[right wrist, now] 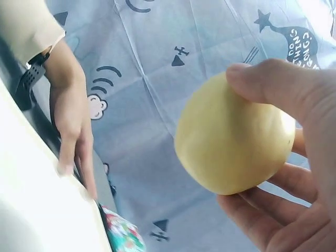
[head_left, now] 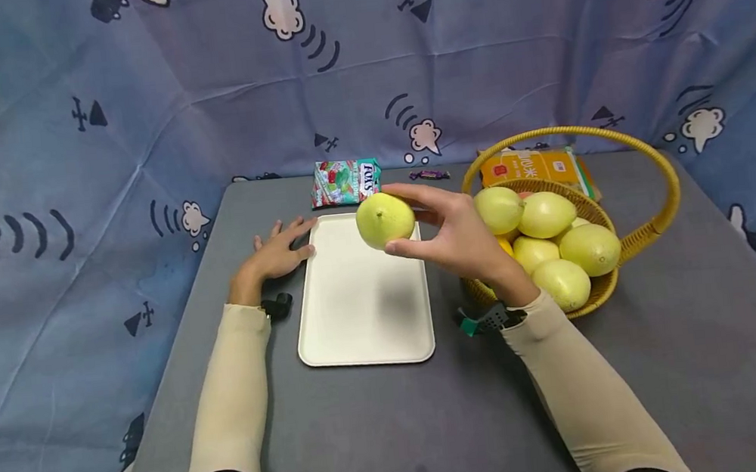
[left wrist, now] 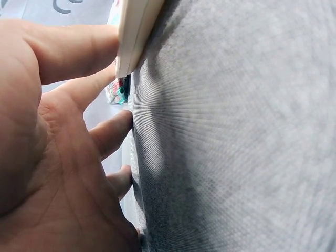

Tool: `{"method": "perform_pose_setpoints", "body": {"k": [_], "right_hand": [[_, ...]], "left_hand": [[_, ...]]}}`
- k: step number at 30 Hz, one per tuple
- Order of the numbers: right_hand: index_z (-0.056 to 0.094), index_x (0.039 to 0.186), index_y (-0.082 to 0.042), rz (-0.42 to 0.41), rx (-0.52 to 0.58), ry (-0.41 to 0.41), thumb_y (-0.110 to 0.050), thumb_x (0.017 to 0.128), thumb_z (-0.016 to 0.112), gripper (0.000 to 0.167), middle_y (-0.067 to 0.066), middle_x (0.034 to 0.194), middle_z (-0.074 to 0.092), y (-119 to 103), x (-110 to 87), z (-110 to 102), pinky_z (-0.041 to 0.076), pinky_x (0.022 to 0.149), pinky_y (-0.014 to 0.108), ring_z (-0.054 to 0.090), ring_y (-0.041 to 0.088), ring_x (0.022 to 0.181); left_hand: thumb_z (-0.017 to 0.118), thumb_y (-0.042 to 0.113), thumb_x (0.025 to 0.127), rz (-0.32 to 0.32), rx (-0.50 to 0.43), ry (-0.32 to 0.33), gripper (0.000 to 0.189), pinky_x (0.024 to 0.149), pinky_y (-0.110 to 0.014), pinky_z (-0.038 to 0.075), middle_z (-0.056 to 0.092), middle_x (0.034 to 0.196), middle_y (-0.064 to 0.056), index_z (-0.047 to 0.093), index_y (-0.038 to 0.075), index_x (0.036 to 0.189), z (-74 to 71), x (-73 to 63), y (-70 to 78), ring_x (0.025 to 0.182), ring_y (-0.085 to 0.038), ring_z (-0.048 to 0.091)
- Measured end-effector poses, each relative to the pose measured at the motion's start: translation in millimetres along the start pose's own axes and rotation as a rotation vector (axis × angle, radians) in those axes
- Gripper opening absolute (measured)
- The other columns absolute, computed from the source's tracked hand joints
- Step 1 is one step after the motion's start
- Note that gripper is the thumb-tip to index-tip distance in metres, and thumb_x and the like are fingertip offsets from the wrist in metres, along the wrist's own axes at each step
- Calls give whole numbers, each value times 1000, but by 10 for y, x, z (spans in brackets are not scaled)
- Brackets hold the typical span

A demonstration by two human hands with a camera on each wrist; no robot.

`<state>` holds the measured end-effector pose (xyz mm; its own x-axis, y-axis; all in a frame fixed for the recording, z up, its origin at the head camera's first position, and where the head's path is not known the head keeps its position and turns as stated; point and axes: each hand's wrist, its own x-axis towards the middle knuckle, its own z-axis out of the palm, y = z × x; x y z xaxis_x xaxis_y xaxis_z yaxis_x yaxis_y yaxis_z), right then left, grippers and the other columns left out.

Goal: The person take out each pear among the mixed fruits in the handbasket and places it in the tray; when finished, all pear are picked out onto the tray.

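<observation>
My right hand (head_left: 456,232) holds a round yellow-green fruit (head_left: 385,221) above the white tray (head_left: 357,299), thumb on one side and fingers on the other. In the right wrist view the fruit (right wrist: 231,136) looks smooth and pale yellow, its exact kind unclear. Against the tray's left edge rests my left hand (head_left: 277,252), its fingers spread. The left wrist view shows the thumb of that hand (left wrist: 58,136) at the tray's rim (left wrist: 134,37), with other fingertips down by the grey cloth. The tray's visible surface holds only a shadow under the fruit.
A yellow wicker basket (head_left: 664,193) with a tall handle stands at the right, filled with several similar fruits (head_left: 591,249). Behind it lies an orange packet (head_left: 528,167). A colourful candy bag (head_left: 344,182) and a small purple-wrapped sweet (head_left: 430,175) lie beyond the tray.
</observation>
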<state>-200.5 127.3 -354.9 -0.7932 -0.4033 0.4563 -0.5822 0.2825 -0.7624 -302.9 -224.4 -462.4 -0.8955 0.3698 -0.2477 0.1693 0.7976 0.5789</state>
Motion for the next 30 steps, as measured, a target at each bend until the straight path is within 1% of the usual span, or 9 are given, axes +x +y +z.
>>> {"method": "perform_pose_setpoints", "body": {"k": [4, 9, 12, 15, 19, 23, 30], "right_hand": [[66, 151, -10, 20, 75, 24, -11, 87, 95, 71, 8, 147, 70, 110, 182, 209, 60, 108, 34, 72, 23, 128], [64, 152, -6, 59, 176, 67, -9, 90, 92, 68, 13, 146, 69, 319, 388, 464, 61, 106, 33, 73, 28, 125], [64, 152, -4, 93, 231, 84, -9, 90, 91, 67, 15, 146, 68, 456, 483, 613, 62, 104, 36, 73, 31, 124], [65, 152, -6, 141, 258, 87, -12, 90, 90, 67, 16, 146, 67, 606, 562, 758, 63, 104, 37, 73, 32, 124], [64, 153, -5, 215, 272, 79, -15, 92, 89, 67, 15, 147, 66, 826, 640, 922, 63, 104, 37, 73, 32, 127], [62, 154, -6, 287, 275, 68, -16, 93, 88, 67, 14, 150, 66, 1019, 675, 1030, 64, 103, 39, 72, 33, 130], [65, 153, -12, 369, 184, 34, -21, 95, 87, 63, 11, 153, 66, 1279, 686, 1167, 61, 108, 42, 71, 33, 133]], "left_hand": [[54, 41, 116, -11, 22, 1, 67, 124, -82, -18, 10, 186, -12, 26, 31, 177, -6, 16, -11, 170, -49, -10], [56, 39, 115, -12, 7, 13, 68, 124, -81, -19, 12, 186, -11, 28, 31, 176, -6, 30, 3, 170, -49, -10], [57, 39, 114, -9, -1, 13, 68, 124, -81, -19, 12, 186, -12, 29, 31, 176, -10, 30, 9, 170, -49, -10], [57, 40, 114, -5, 2, 15, 69, 124, -81, -18, 13, 185, -12, 30, 29, 176, -17, 25, 6, 170, -49, -10], [57, 41, 114, -4, 22, 16, 69, 124, -81, -17, 13, 185, -12, 29, 28, 176, -15, 34, -17, 170, -48, -9], [56, 39, 114, -10, 17, 16, 68, 125, -81, -18, 13, 185, -12, 30, 29, 176, -17, 34, -17, 170, -48, -9], [56, 37, 114, -16, -6, 15, 67, 125, -79, -19, 13, 185, -12, 30, 29, 176, -29, 7, 11, 170, -48, -10]]}}
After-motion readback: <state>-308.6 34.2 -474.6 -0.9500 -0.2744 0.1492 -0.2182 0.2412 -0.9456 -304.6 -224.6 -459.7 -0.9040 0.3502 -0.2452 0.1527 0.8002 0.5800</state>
